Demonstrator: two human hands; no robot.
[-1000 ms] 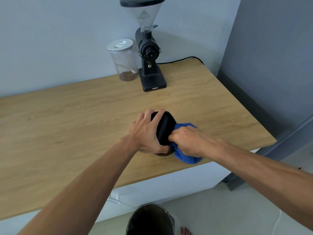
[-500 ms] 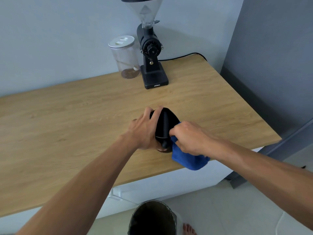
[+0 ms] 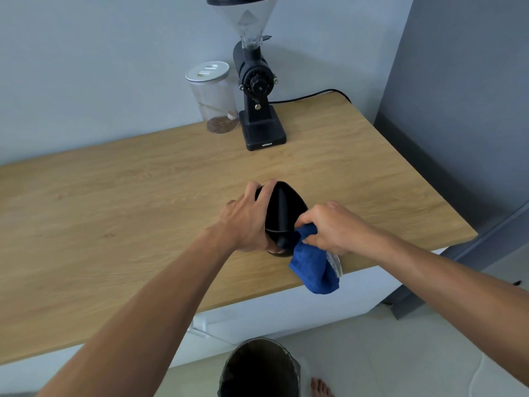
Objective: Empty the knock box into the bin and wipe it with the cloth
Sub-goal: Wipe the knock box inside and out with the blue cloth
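Note:
The black knock box [image 3: 282, 209] rests tilted on the wooden counter [image 3: 114, 202], its opening turned to the right. My left hand [image 3: 246, 222] grips its left side and rim. My right hand [image 3: 332, 226] holds a blue cloth [image 3: 313, 265] bunched at the box's opening; the loose end of the cloth hangs past the counter's front edge. The dark bin [image 3: 257, 368] stands on the floor below the counter, open at the top. The inside of the box is hidden.
A black coffee grinder [image 3: 257, 90] with a clear hopper stands at the back by the wall, its cord running right. Beside it on the left is a clear lidded jar [image 3: 213, 96]. A grey cabinet [image 3: 458, 96] borders the counter's right side. Bare toes [image 3: 320, 388] show beside the bin.
My right hand has lifted and shifted right, so more of the blue cloth hangs down. The knock box and my left hand stay in nearly the same place.

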